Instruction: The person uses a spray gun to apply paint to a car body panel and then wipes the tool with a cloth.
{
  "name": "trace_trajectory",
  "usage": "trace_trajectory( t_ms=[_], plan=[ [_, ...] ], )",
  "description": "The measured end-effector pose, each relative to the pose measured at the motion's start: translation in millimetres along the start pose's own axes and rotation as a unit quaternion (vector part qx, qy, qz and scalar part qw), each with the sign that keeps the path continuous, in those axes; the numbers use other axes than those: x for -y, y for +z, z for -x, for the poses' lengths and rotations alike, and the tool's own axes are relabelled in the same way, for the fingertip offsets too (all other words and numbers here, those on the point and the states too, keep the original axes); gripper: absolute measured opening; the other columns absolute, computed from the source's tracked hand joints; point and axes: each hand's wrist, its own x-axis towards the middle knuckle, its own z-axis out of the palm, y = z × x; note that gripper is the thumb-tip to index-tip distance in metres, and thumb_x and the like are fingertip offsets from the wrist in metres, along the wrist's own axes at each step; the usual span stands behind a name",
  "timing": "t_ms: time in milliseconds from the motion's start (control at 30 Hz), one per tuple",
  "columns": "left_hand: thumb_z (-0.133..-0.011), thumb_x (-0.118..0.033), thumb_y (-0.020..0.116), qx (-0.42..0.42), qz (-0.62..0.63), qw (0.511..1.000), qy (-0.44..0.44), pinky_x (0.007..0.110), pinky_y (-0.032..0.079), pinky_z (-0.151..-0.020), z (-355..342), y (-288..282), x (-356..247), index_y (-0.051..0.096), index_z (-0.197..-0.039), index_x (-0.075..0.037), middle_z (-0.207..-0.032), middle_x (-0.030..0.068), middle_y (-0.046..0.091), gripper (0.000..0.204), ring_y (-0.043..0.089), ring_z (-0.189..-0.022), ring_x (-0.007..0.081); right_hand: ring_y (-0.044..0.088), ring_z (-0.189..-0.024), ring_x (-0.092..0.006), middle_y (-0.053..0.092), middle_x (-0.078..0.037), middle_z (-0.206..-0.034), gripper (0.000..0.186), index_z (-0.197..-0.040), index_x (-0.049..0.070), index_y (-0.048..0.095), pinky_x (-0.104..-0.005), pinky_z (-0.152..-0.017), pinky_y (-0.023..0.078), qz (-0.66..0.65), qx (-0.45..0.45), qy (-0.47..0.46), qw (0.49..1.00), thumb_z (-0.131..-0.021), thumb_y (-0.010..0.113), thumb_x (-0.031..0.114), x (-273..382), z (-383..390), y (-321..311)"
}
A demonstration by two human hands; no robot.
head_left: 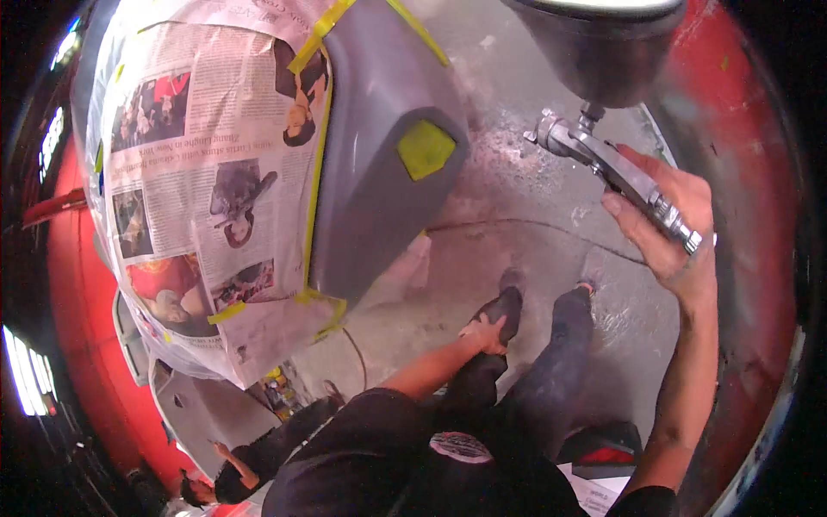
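My right hand (668,220) is raised at the right, its fingers wrapped around the handle of a metal spray gun (607,164). A dark paint cup (603,52) sits on top of the gun, cut off by the upper edge. The nozzle points left, toward a car body corner (379,172) in smooth grey, some distance away. Lower in the middle, my left hand (487,334) lies over my dark-clad leg or shoe; its fingers look spread and nothing shows in them. Exactly what it rests on is unclear.
Newspaper (207,95) and clear film cover the body left of the grey part, edged with yellow masking tape (317,189). A yellow-green patch (426,149) marks the grey surface. A thin hose (534,224) crosses the stained floor. Another person (237,470) is at lower left.
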Motion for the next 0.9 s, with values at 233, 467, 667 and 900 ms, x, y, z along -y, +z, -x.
trace_trajectory(
  t_ms=[233, 467, 667, 900],
  plan=[
    [-0.077, -0.065, 0.077, 0.036, 0.077, 0.996, -0.030, 0.063, 0.046, -0.108, -7, 9, -24, 0.012, -0.164, -0.038, -0.166, 0.0203, 0.020, 0.112, 0.036, -0.147, 0.0457, 0.071, -0.076, -0.0352, 0.072, -0.018, -0.091, 0.043, -0.116, -0.001, 0.069, -0.0401, -0.068, 0.054, -0.011, 0.085, -0.166, 0.982, -0.075, 0.078, 0.006, -73, -52, -32],
    [-0.082, -0.067, 0.072, 0.050, 0.077, 0.995, -0.048, 0.058, 0.045, -0.110, 17, 6, -92, 0.016, -0.165, -0.029, -0.161, 0.0330, 0.024, 0.107, 0.045, -0.136, 0.0553, 0.070, -0.078, -0.0374, 0.072, -0.017, -0.093, 0.047, -0.117, 0.001, 0.068, -0.0421, -0.069, 0.055, -0.077, 0.190, -0.165, 0.965, -0.072, 0.079, 0.007, -129, -82, -67],
    [-0.082, -0.063, 0.074, 0.088, 0.132, 0.983, -0.096, 0.065, 0.046, -0.105, 19, 12, -123, 0.015, -0.164, -0.036, -0.164, 0.0233, 0.020, 0.105, 0.038, -0.144, 0.0474, 0.071, -0.079, -0.0360, 0.074, -0.016, -0.096, 0.044, -0.119, 0.003, 0.068, -0.0415, -0.071, 0.054, -0.073, 0.143, -0.191, 0.968, -0.077, 0.080, 0.006, -160, -118, -75],
    [-0.083, -0.062, 0.073, 0.100, 0.155, 0.976, -0.118, 0.066, 0.047, -0.104, 17, 8, -151, 0.014, -0.164, -0.039, -0.165, 0.0186, 0.020, 0.102, 0.037, -0.146, 0.0436, 0.068, -0.078, -0.0414, 0.071, -0.018, -0.091, 0.050, -0.117, 0.002, 0.068, -0.0443, -0.070, 0.054, -0.135, 0.232, -0.213, 0.939, -0.069, 0.078, 0.008, -183, -123, -78]
  ],
)
